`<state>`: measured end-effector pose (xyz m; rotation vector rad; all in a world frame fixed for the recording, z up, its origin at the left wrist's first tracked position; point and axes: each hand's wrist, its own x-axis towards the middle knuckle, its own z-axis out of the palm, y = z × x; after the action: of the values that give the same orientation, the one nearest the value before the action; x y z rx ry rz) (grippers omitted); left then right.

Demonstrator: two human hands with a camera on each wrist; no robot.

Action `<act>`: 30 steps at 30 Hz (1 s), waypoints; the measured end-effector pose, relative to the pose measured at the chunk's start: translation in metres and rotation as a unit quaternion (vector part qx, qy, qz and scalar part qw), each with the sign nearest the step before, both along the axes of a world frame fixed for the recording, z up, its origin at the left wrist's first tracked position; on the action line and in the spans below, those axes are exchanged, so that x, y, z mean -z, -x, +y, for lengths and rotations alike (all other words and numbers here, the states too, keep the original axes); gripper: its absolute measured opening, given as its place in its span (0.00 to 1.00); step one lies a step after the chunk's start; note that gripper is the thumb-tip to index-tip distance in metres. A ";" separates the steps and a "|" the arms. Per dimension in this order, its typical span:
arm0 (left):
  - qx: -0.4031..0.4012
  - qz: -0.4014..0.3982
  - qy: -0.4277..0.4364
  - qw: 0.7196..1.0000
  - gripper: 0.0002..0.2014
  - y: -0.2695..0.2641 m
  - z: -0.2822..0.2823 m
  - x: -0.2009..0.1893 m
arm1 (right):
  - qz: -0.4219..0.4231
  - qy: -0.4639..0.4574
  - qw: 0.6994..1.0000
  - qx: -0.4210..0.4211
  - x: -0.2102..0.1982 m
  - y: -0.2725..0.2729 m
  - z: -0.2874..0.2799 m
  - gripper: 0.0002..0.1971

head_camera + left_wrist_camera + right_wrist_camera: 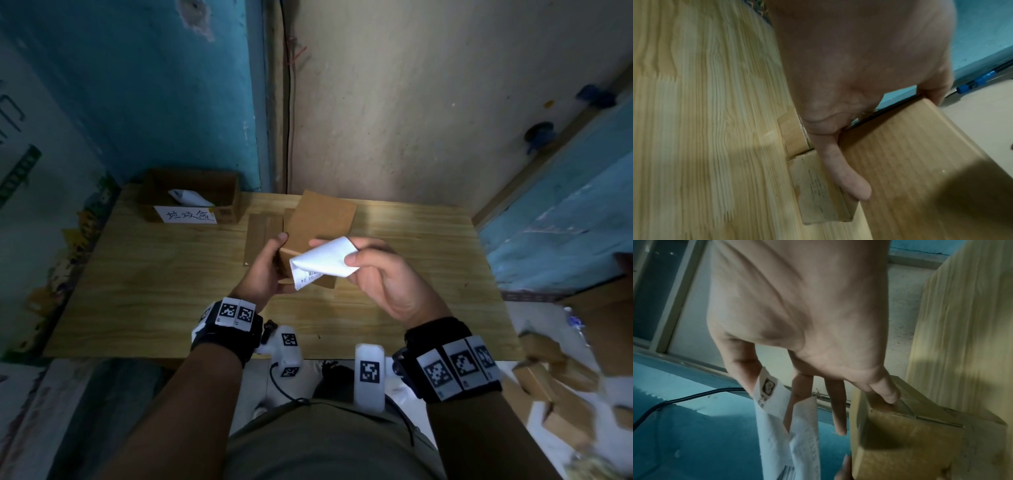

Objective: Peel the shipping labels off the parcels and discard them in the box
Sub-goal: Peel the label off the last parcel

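My left hand (277,253) grips a brown cardboard parcel (318,219) by its left side, above the middle of the table. My right hand (342,253) pinches a white shipping label (322,262) between thumb and forefinger. The label is curled up off the parcel's face, and its printed lower end lies against the parcel's near edge. In the right wrist view the label (777,418) hangs from my fingers beside the parcel (900,443). In the left wrist view one finger (844,175) lies along the parcel (920,162). The open discard box (222,192), with a handwritten sign, stands at the table's far left and holds one crumpled label (186,197).
Flat brown parcels (260,233) lie on the wooden table (154,291) under the held one. More cardboard boxes (555,377) are piled on the floor at the right. Walls close off the table's far side and left side.
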<state>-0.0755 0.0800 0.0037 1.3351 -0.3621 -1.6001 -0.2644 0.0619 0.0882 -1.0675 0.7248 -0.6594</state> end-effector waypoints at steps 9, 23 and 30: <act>0.064 -0.055 0.067 0.994 0.09 0.012 -0.015 0.000 | 0.064 -0.017 0.996 0.067 0.014 0.011 -0.021 0.21; 0.125 -0.163 0.136 0.969 0.14 0.027 -0.045 0.001 | 0.113 0.049 0.987 0.107 0.029 0.022 -0.047 0.15; 0.129 -0.155 0.148 0.968 0.14 0.043 -0.056 0.001 | 0.142 0.025 0.977 0.156 0.032 0.029 -0.051 0.10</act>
<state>-0.1189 0.0239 0.0029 1.3430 -0.9630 -1.4698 -0.2935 0.0106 0.0564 -1.1181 1.1453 -0.8042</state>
